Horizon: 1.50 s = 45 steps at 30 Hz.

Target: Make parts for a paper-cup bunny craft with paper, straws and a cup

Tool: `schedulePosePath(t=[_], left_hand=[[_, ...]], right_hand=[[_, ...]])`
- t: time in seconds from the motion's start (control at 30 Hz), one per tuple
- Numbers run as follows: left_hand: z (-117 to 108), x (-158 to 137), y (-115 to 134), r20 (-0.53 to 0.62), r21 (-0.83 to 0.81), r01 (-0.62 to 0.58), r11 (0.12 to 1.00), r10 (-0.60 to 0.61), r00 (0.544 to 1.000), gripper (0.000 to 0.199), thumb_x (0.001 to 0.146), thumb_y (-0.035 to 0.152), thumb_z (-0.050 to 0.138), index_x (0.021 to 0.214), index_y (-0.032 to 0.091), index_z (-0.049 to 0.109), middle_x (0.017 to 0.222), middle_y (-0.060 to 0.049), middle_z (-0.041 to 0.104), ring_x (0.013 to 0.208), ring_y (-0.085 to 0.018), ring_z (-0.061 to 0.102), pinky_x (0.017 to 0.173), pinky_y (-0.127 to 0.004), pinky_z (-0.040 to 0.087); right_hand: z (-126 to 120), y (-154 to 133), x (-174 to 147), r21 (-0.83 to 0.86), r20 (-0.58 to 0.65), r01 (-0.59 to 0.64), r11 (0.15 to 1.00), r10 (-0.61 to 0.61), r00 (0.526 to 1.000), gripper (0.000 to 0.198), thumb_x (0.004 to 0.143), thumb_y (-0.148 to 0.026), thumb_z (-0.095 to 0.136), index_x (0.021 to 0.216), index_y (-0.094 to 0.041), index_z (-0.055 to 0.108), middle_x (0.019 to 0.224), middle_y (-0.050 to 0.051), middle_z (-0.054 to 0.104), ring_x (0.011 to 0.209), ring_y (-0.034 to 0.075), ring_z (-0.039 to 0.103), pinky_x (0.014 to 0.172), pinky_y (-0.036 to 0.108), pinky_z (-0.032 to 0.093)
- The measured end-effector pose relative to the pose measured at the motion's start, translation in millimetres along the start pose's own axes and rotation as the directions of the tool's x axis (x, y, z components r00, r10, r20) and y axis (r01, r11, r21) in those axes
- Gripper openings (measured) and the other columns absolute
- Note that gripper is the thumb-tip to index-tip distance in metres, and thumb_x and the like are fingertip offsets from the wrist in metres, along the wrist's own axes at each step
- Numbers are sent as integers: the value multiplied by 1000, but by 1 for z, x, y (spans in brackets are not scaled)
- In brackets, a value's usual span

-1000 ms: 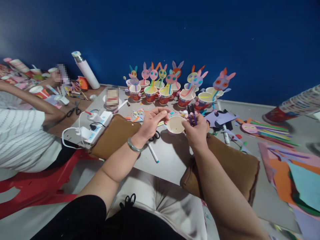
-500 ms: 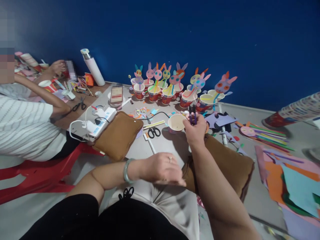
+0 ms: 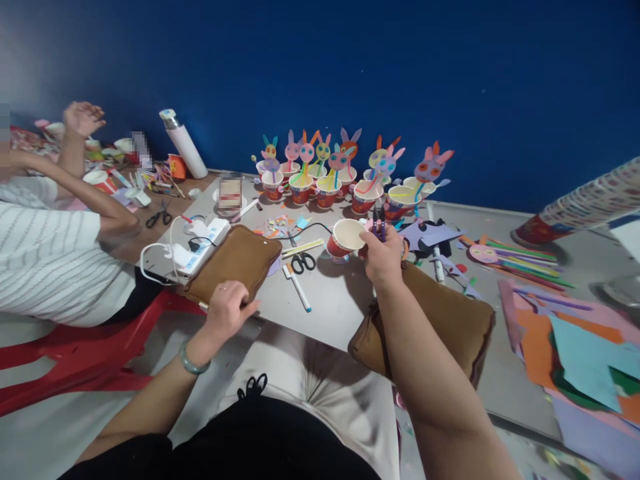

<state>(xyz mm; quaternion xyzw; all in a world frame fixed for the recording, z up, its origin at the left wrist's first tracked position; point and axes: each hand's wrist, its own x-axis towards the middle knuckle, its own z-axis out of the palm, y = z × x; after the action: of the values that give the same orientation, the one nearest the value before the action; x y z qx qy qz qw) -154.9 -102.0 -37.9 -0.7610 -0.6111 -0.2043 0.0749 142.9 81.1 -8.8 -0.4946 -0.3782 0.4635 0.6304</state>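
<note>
A red paper cup [image 3: 340,245] with a pale inside tilts toward me at the table's middle. My right hand [image 3: 384,259] pinches its rim with the thumb. The same hand grips a small purple-handled, pliers-like tool [image 3: 379,223], its dark jaws pointing up; its exact kind is unclear. Loosely curled, with the thumb apart and nothing visible in it, my left hand [image 3: 227,310] is by the front edge of a brown cushion [image 3: 245,257]. Between the hands lie black-handled scissors [image 3: 303,263] and a white marker [image 3: 299,288].
Several cups with paper rabbit heads [image 3: 327,193] stand along the blue wall. A power strip [image 3: 207,243] with cords lies left. Another brown cushion [image 3: 445,313] sits under my right forearm. Coloured paper [image 3: 580,353] and a cup stack [image 3: 580,207] are right; a co-worker [image 3: 45,247] sits left.
My left hand has swung left from above my lap to the cushion's edge. The cup has tipped and come off to the left of my right hand. The co-worker's hand has risen.
</note>
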Motion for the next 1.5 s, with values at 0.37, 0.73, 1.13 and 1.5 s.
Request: schedulePosePath(t=[0.37, 0.73, 1.13, 1.5], left_hand=[[-14, 42, -8, 540, 117, -191, 975, 99, 836, 17, 88, 10, 36, 97, 16, 49, 76, -6, 61, 71, -23, 61, 65, -33, 41], [-39, 131, 36, 436, -581, -67, 811, 380, 816, 15, 85, 30, 61, 81, 16, 60, 72, 1, 64, 63, -9, 53, 63, -22, 37], [68, 221, 66, 86, -956, 4, 292, 269, 959, 94, 60, 48, 86, 138, 18, 44, 137, -17, 53, 129, -28, 51, 110, -41, 39], [81, 206, 66, 250, -966, 186, 181, 451, 857, 84, 67, 32, 80, 140, 19, 41, 128, -12, 58, 118, -28, 57, 99, -40, 49]], right_hand=[[-1, -4, 0, 84, 72, -109, 990, 103, 992, 28, 57, -22, 65, 75, -24, 43, 54, -13, 43, 37, 5, 32, 32, 21, 24], [1, 2, -3, -69, 12, 114, 991, -113, 994, 26, 63, -26, 65, 78, -24, 44, 55, -12, 42, 37, 5, 34, 33, 21, 29], [-1, -3, -3, 95, 50, -61, 994, 57, 997, 30, 62, -27, 67, 77, -24, 41, 59, -12, 39, 38, 4, 30, 34, 21, 26], [1, 4, -5, -22, 89, -33, 999, 35, 995, 32, 73, -41, 70, 81, -25, 43, 57, -10, 41, 38, 6, 34, 37, 22, 29]])
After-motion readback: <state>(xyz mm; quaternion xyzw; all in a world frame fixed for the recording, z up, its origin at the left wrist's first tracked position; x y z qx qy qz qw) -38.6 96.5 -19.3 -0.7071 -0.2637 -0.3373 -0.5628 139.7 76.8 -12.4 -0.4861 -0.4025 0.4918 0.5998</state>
